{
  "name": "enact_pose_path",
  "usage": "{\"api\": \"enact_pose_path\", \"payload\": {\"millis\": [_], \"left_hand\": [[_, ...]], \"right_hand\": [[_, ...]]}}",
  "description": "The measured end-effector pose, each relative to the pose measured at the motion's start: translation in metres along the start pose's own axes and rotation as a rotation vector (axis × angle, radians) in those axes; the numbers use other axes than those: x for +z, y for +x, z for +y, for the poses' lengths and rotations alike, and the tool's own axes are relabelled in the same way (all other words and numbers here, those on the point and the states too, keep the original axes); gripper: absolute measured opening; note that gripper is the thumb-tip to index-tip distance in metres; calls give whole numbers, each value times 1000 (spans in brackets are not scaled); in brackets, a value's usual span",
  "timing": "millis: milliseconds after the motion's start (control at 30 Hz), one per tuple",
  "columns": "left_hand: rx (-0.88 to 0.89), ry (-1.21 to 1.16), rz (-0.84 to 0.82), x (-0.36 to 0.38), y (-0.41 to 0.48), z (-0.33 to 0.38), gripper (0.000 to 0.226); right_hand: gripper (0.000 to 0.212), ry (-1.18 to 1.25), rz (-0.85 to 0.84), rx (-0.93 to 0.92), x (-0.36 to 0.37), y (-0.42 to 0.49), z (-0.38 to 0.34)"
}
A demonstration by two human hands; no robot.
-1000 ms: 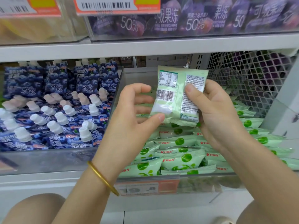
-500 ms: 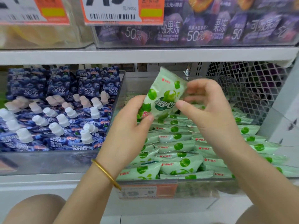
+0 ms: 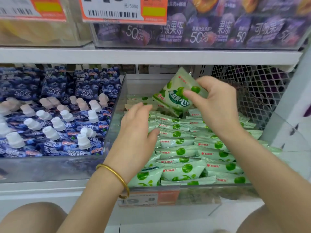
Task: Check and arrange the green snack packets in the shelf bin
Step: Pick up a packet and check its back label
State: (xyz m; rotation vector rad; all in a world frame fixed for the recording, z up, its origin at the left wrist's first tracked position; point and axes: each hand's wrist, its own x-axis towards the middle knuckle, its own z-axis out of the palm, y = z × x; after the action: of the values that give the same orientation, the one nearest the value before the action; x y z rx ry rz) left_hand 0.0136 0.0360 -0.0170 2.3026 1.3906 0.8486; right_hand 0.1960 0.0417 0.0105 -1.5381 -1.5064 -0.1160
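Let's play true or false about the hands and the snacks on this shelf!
1. The right hand holds up a green packet. True.
2. The left hand holds a packet too. False: its open fingers just reach into the bin.
3. The gold bangle is on the right wrist. False: it is on the left wrist.
4. Blue pouches with white caps fill the bin to the left. True.
5. The held packet shows its barcode. False: its front, with green fruit, faces us.

Top price label (image 3: 123, 10) cut off; lower tag (image 3: 148, 198) blurred.
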Motion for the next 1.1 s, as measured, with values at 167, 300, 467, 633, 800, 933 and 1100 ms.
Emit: {"api": "enact_pose_path", "payload": {"millis": [167, 300, 467, 633, 800, 933, 1100], "left_hand": [[-76, 106, -150, 4, 0, -2, 60], [-73, 183, -196, 6, 1, -4, 60], [-83, 147, -206, 4, 0, -4, 60], [-85, 155, -212, 5, 0, -4, 60], [-96, 147, -219, 5, 0, -3, 60], [-102, 133, -219, 3, -1, -2, 60], [-106, 127, -224, 3, -1, -2, 59]], "right_hand": [[22, -330, -163, -26, 9, 2, -6], [19, -525, -359, -53, 18, 16, -15], [34, -589, -564, -55, 38, 29, -7], [37, -544, -633, -49, 41, 28, 0], [19, -487, -552, -70, 39, 27, -1], [15, -552, -657, -120, 53, 22, 7], [14, -320, -565, 26, 35, 40, 4]]}}
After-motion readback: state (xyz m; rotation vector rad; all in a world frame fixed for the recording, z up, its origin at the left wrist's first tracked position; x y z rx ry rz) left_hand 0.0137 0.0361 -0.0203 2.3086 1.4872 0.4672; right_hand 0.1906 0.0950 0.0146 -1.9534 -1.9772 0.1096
